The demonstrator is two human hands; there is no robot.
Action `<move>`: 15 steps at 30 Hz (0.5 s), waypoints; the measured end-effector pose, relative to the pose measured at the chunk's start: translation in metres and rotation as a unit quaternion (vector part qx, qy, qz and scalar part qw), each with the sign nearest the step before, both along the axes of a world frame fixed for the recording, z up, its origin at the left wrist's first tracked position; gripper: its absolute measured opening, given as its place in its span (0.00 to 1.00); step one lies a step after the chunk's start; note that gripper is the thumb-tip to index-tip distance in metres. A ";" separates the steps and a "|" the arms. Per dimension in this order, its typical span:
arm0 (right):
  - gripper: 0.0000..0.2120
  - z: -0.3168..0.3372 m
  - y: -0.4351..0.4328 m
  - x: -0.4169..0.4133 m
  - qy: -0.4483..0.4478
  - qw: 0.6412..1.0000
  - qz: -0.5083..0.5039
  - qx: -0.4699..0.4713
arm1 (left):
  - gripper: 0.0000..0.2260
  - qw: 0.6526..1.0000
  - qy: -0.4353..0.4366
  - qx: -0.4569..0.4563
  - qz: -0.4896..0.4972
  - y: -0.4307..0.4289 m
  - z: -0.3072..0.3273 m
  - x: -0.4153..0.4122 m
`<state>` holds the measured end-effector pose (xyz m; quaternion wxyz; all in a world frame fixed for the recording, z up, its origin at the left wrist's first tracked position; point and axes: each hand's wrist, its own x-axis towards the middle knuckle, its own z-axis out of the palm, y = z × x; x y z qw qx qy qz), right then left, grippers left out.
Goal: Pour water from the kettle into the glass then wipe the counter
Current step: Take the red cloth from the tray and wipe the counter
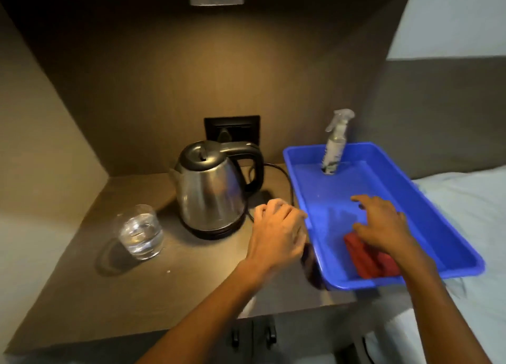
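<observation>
A steel kettle (212, 189) with a black handle stands on its base at the back of the brown counter (175, 287). To its left a clear glass (141, 232) holds water. A folded red cloth (367, 258) lies in the blue tray (451, 237) on the right. My left hand (276, 236) hovers over the counter between kettle and tray, fingers loosely curled, holding nothing. My right hand (383, 224) reaches into the tray with fingers spread, just above the red cloth and partly covering it.
A spray bottle (335, 144) stands upright at the tray's far end. The kettle's black cord (282, 177) runs to a wall socket (232, 129). Walls enclose the counter at the left and back. A white bed sheet (471, 199) lies beyond the tray.
</observation>
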<state>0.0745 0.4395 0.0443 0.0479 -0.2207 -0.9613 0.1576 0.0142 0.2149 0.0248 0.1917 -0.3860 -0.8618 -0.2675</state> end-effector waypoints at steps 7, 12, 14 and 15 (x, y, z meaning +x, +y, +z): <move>0.42 -0.015 0.054 0.030 -0.197 0.979 -0.054 0.001 | 0.19 0.961 -0.078 -0.248 -0.095 0.093 0.002 0.008; 0.27 -0.014 0.058 0.035 -0.139 0.984 -0.045 -0.101 | 0.37 0.925 -0.216 -0.294 -0.108 0.116 -0.002 0.001; 0.20 -0.012 0.053 0.040 -0.061 0.983 -0.030 -0.170 | 0.35 0.916 -0.273 -0.274 -0.111 0.117 0.005 -0.002; 0.18 -0.009 0.049 0.042 -0.018 0.978 -0.019 -0.208 | 0.29 0.916 -0.293 -0.251 -0.114 0.116 0.011 -0.003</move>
